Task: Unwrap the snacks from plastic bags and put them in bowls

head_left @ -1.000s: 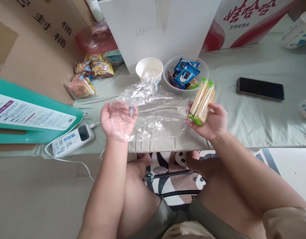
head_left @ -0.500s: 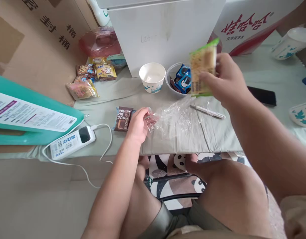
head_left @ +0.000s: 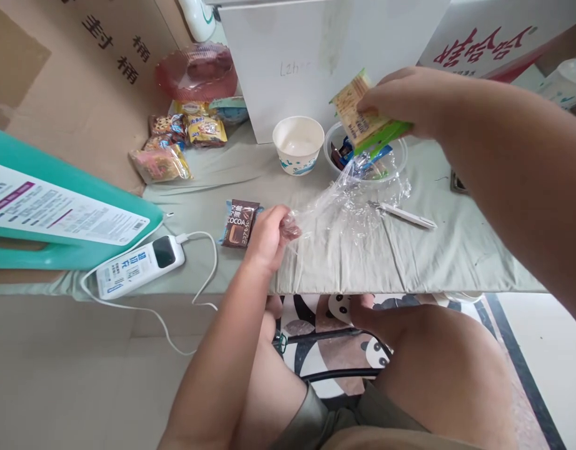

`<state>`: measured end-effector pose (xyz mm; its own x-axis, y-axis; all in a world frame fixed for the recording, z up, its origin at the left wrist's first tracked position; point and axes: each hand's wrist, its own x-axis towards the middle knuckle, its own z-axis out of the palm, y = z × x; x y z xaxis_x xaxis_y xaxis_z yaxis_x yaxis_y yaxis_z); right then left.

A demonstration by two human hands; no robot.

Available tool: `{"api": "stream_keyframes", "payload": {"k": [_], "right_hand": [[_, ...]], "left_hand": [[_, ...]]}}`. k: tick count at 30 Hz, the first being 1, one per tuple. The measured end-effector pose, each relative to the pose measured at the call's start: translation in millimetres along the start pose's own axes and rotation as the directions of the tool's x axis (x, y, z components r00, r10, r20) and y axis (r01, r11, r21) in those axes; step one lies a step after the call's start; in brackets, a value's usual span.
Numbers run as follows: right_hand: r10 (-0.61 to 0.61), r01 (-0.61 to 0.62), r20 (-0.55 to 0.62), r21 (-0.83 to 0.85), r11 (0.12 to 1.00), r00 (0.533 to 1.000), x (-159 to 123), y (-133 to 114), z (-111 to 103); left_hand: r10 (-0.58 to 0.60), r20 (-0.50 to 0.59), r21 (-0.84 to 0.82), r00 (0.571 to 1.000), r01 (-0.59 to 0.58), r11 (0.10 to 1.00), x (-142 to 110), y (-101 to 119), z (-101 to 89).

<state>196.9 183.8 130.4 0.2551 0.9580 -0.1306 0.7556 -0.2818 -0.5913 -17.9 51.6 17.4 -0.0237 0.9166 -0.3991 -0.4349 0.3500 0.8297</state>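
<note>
My right hand [head_left: 405,100] grips a yellow and green snack packet [head_left: 350,103], tilted over the round clear plastic tub [head_left: 401,153]. Several small packets, some blue, lie in the tub, partly hidden by the held one. Closed around one end of a crumpled clear plastic bag [head_left: 351,203] is my left hand [head_left: 269,236]. The bag stretches right across the cloth to the tub's front. Just left of that hand lies a brown cocoa snack packet [head_left: 239,226], on top of a blue one. A white paper bowl [head_left: 299,147] stands beside the tub.
Several snack packets [head_left: 206,130] lie at the back left near a pink clear dish [head_left: 197,75]. A white power bank [head_left: 140,267] with a cable and a green jug [head_left: 72,203] stand left. A slim white cutter [head_left: 407,215] lies right of the bag.
My right hand has moved the snack packet left and tilted it over the tub. The clear bag is pulled up toward the tub; my left hand keeps its hold on the bag.
</note>
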Motion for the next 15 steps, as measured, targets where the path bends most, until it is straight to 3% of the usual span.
{"api": "stream_keyframes", "payload": {"k": [3,7,13,15], "right_hand": [[0.227,-0.229,0.043,0.292,0.929,0.973,-1.0,2.8,-11.8],[0.208,-0.287,0.210,0.489,0.824,0.955,-8.4,17.7,-23.7],[0.244,-0.322,0.218,0.484,0.814,0.945,-20.0,50.3,-32.5],[0.204,-0.256,0.171,0.386,0.886,0.964,-21.9,60.7,-34.9]], "left_hand": [[0.015,-0.025,0.059,1.000,-0.013,0.998,-1.0,1.3,0.1],[-0.014,-0.060,0.038,0.998,0.017,0.999,-3.0,5.3,2.4],[-0.038,-0.202,0.030,0.979,0.045,0.999,-0.7,8.6,5.6],[-0.034,-0.212,0.029,0.977,0.041,0.999,0.3,9.1,6.3]]}}
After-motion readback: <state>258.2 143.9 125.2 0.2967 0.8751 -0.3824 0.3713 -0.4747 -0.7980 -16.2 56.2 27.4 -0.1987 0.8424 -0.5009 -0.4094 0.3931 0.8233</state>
